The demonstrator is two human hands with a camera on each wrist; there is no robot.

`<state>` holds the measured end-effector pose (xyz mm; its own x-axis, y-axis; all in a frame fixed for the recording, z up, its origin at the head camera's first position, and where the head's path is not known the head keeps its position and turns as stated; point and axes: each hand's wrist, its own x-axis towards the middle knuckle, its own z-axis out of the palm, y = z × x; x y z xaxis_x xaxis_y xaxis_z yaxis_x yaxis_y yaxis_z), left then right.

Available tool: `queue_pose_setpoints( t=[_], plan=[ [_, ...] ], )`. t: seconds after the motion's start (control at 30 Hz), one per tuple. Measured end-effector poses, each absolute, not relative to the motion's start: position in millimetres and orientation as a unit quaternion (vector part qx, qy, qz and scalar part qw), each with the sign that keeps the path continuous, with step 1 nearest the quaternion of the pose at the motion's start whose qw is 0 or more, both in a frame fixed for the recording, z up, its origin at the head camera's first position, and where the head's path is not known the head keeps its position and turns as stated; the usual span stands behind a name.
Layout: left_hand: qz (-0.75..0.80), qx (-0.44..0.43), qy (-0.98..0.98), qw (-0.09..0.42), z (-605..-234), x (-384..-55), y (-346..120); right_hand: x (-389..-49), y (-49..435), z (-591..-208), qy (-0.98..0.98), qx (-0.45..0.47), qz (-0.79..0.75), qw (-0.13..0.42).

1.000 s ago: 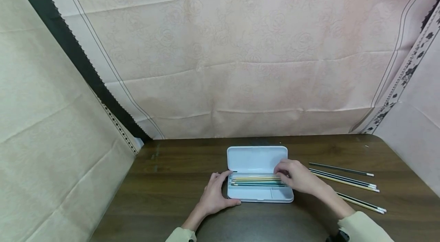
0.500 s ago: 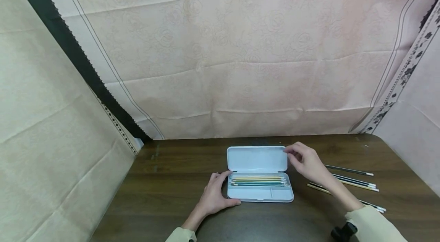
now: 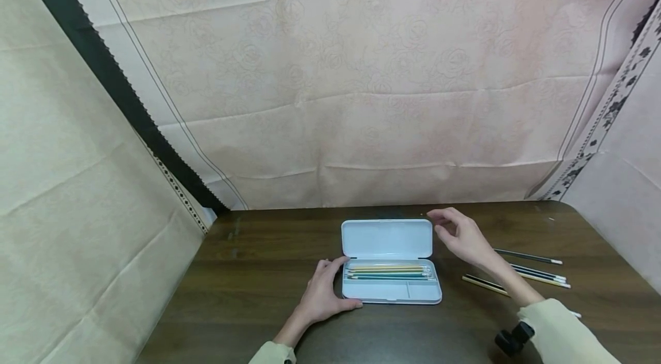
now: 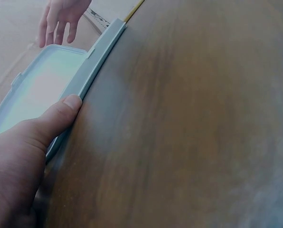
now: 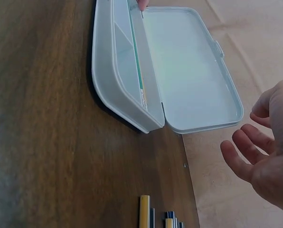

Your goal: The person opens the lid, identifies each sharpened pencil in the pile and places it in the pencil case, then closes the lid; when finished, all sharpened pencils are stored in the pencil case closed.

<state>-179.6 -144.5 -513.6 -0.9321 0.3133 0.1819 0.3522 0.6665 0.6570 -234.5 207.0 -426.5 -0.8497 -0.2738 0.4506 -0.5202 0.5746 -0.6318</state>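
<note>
A light blue pencil case [image 3: 382, 294] stands with its lid [image 3: 387, 239] raised, and several pencils [image 3: 389, 272] lie side by side in its rear compartment. My left hand [image 3: 321, 293] grips the case's left end, the thumb on the front side and the index finger at the back corner by the hinge. Just beyond the lid's upper right corner, my right hand [image 3: 461, 237] hovers with loosely bent fingers and holds nothing. The right wrist view shows this hand [image 5: 262, 147] apart from the lid [image 5: 193, 71].
Loose pencils lie on the wooden table [image 3: 248, 295] to the right: a dark pencil [image 3: 529, 256] at the back, a bunch of pencils [image 3: 542, 278] in the middle, and nearer pencils [image 3: 485, 285] partly under the right forearm. A cloth wall [image 3: 361, 123] rises behind the table.
My right hand has left the pencils inside the case and moved up and right, past the lid's right edge. The left hand and the case have stayed in place.
</note>
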Motion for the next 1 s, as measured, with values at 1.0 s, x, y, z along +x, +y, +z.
queue_pose_setpoints(
  t=[1.0],
  plan=[
    [-0.362,-0.175,-0.915,0.033,-509.7,-178.4,-143.1,-234.7,198.3,-426.0,-0.877,0.21,0.414,0.126]
  ],
)
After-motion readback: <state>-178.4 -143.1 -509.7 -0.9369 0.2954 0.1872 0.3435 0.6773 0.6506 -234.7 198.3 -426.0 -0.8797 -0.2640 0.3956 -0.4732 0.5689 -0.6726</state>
